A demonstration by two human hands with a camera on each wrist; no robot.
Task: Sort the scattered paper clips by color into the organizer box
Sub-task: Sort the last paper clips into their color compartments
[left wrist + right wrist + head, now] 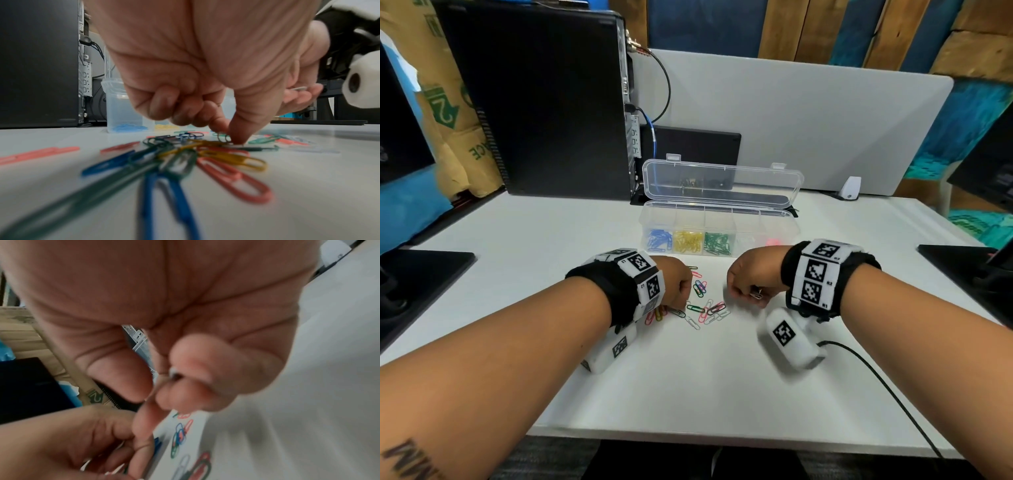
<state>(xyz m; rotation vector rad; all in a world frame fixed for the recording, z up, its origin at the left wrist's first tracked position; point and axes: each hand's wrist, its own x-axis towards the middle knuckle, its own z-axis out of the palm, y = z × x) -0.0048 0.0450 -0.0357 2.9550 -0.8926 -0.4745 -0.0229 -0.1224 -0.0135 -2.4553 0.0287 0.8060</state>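
On the white tabletop (688,383), loose clips (700,310) of mixed colours lie scattered between the hands. The left hand (674,282) pinches down with thumb and forefinger on a clip (224,138) in the pile. The right hand (751,277), fingers curled, holds a few pale clips (756,294). Beyond, the open box (719,228) holds blue, yellow, green and pink clips in separate compartments.
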